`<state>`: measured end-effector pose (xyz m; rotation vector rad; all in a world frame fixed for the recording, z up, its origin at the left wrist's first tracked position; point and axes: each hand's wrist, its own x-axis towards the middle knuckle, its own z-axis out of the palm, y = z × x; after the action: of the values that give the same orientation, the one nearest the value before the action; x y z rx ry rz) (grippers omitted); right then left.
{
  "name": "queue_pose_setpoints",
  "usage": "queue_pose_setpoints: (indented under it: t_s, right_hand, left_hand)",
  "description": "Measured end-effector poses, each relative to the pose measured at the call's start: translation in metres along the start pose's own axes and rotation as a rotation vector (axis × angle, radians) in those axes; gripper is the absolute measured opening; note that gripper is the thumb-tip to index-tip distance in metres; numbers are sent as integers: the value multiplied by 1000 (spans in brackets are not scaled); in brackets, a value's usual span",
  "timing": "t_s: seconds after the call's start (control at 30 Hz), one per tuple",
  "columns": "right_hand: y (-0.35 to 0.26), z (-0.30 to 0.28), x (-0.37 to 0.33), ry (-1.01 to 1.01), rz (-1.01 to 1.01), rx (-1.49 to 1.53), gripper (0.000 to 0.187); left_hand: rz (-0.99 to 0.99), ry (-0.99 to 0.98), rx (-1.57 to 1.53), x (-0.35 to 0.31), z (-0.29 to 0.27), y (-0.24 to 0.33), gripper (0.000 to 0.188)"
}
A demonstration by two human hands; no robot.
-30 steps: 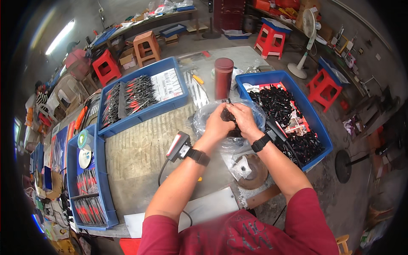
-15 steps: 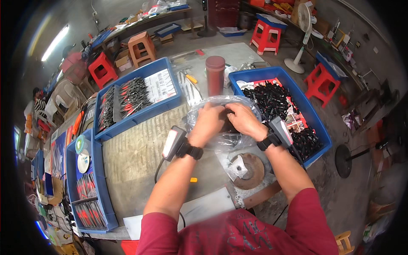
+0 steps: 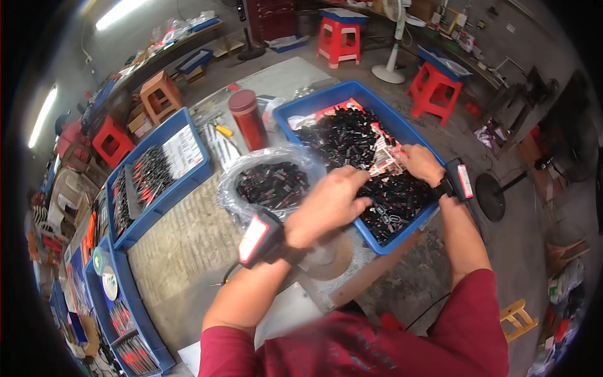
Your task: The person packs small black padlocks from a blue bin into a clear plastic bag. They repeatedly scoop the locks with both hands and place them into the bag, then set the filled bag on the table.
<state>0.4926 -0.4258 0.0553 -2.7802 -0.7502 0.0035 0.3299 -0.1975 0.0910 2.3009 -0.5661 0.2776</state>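
Note:
A blue tray (image 3: 413,133) on the right holds heaps of small black parts (image 3: 345,135), with printed paper (image 3: 384,157) showing between them. My left hand (image 3: 333,202) hovers at the tray's near-left edge, thumb and fingers apart, nothing visible in it. Over the tray's right side is my right hand (image 3: 419,164), its fingers loosely spread and bent down by the paper and the black parts. A clear plastic bag (image 3: 232,173), its mouth spread wide, stands left of the tray with more black parts (image 3: 273,185) inside. Both wrists wear black straps with boxy devices.
A dark red canister (image 3: 248,122) stands behind the bag. On the left are a blue tray of slim pointed tools (image 3: 151,173) and another blue tray (image 3: 151,336). A round metal disc (image 3: 330,257) lies under my left forearm. Red stools (image 3: 339,41) and a fan (image 3: 392,47) stand beyond.
Both hands have left the plastic bag and moved right to the blue tray of black parts. The bag's contents now show. The view has swung to the right.

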Motion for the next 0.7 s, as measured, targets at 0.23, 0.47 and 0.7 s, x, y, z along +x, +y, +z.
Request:
queue_pose_setpoints:
  t_s: [0.23,0.47,0.7]
  right_hand:
    - [14,18,-26,-262,235,-251,61]
    - [5,29,-20,-239,170,146,64]
    - [-10,50,-4,-279,150,469,64]
  left_hand:
    - [-275,-607,311,34,49,15,89]
    - [-463,-556,336,50,86,1,106]
    - [-608,-277,-116,60,106,-33,109]
